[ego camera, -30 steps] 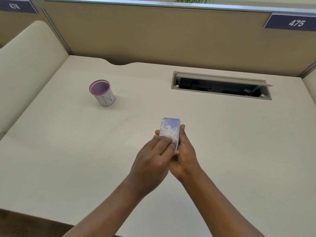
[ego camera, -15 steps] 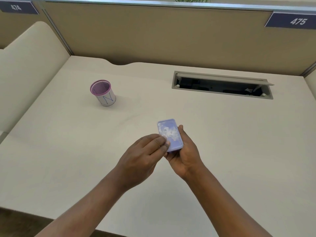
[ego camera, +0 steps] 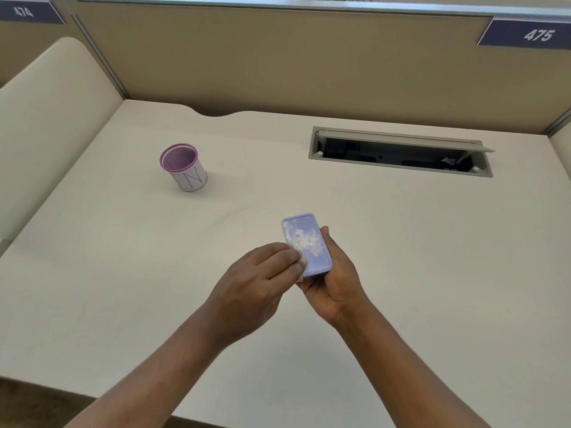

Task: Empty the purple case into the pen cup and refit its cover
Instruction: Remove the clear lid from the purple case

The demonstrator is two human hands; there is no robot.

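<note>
The purple case, a flat rectangular box with a cloudy white pattern on its cover, is held above the desk near the middle. My right hand cradles it from underneath and along its right edge. My left hand pinches the case's near left corner with its fingertips. The cover looks seated on the case. The pen cup, a white cylinder with a purple mesh rim and blue lettering, stands upright far to the left and away from both hands. Its inside looks empty.
A grey cable hatch with its flap raised is set into the desk at the back right. Tan partition walls close off the back and left. The desk's front edge runs close to my forearms.
The case has tilted so its far end points left of where it was. My left hand slid from over the cover to the near left corner. The cup has not moved.
</note>
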